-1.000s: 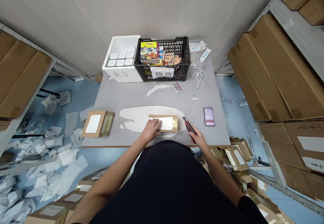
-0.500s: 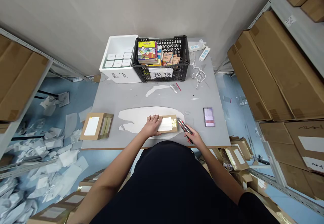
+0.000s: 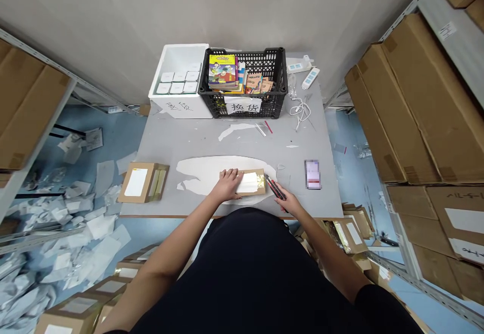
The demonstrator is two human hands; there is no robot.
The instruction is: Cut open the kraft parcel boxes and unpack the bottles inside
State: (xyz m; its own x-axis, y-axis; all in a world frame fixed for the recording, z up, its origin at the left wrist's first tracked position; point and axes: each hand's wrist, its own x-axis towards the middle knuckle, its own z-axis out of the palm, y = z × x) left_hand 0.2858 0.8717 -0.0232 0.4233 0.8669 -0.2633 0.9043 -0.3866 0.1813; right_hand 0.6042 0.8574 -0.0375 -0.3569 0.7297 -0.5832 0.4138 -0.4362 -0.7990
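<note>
My left hand [image 3: 227, 185] grips the left end of a small cardboard box [image 3: 260, 188], fingers over its top and far side, thumb at the near side. The box carries a white label and shiny tape at its right end; its left end is hidden under the hand. In my right hand [image 3: 289, 200] is a black and red utility knife [image 3: 275, 187], fingers wrapped round its handle. Its tip points up and left, close beside the taped right end of the box. Whether it touches the box I cannot tell. A white sheet [image 3: 196, 168] lies beneath the box.
A taped carton [image 3: 136, 183] stands on the table's left, a phone [image 3: 313, 175] on the right. Behind are a white foam box [image 3: 159, 79] with white-topped packs, a black crate [image 3: 282, 97] of books, power strips [image 3: 310, 78] and a cable [image 3: 300, 110]. Shelves of cartons flank both sides.
The view has shifted slightly. The knife stays beside the box's right end, and my left hand keeps its hold on the box with hardly any movement.
</note>
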